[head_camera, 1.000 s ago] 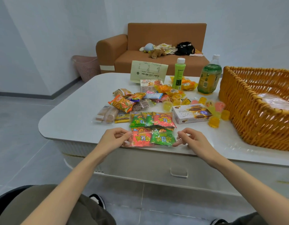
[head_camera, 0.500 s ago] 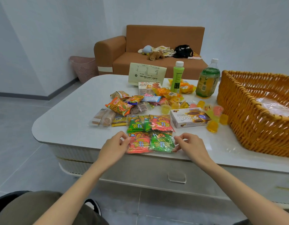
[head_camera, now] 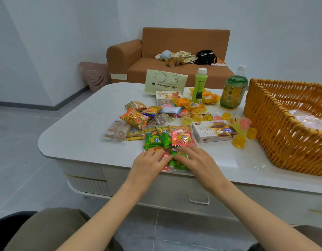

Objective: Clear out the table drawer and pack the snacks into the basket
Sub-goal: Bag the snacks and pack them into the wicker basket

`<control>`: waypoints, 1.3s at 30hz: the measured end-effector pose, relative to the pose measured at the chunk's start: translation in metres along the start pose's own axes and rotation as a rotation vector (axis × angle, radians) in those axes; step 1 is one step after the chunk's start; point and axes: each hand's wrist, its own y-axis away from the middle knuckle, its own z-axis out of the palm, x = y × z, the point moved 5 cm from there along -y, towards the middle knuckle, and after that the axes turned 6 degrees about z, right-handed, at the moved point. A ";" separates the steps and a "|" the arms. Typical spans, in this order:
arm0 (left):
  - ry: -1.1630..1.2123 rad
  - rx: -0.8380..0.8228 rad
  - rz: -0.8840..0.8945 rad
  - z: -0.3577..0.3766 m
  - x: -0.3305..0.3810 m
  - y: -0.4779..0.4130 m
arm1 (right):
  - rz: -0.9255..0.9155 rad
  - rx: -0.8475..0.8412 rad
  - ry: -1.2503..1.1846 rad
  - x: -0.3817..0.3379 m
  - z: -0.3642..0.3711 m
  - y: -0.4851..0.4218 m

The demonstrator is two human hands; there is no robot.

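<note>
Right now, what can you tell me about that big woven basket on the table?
The basket is large and rectangular, woven from thick orange-brown wicker with gaps between the strands. It stands upright on the white table, toward its right end, and is partly cut off by the frame. Crinkled clear plastic lies inside; no snacks show in it. A yellow jelly cup sits close beside its outer wall.
</note>
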 end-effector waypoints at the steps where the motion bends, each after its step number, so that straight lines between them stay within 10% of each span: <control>1: -0.006 -0.016 0.008 0.002 0.002 0.002 | -0.035 -0.037 0.007 -0.003 0.003 0.000; 28: 0.132 -0.373 -0.426 -0.012 -0.042 0.036 | 0.680 -0.286 -0.378 0.045 -0.009 0.033; 32: 0.168 -0.252 -0.600 -0.032 -0.060 0.015 | 0.582 -0.275 -0.018 0.043 -0.028 0.007; 39: 0.431 -0.019 -0.628 0.003 -0.047 -0.039 | 0.651 -0.086 -0.302 0.019 -0.003 -0.051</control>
